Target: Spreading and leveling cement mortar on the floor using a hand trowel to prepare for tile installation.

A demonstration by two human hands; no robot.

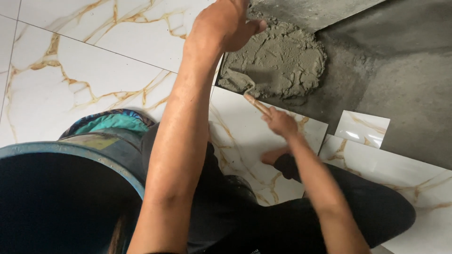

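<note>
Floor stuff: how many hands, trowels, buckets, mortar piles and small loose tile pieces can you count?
Hands: 2, left hand and right hand
Trowel: 1
Bucket: 1
Mortar pile: 1
Small loose tile piece: 1
Total: 6

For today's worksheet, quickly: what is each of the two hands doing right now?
Left hand: open, pressing on the mortar pile, holding nothing.
Right hand: closed around the trowel handle.

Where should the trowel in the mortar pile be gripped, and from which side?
Grip the trowel by its wooden handle, from the tile side, as the right hand does. The handle angles out of the mortar pile towards the person; the blade is smeared in mortar.
</note>
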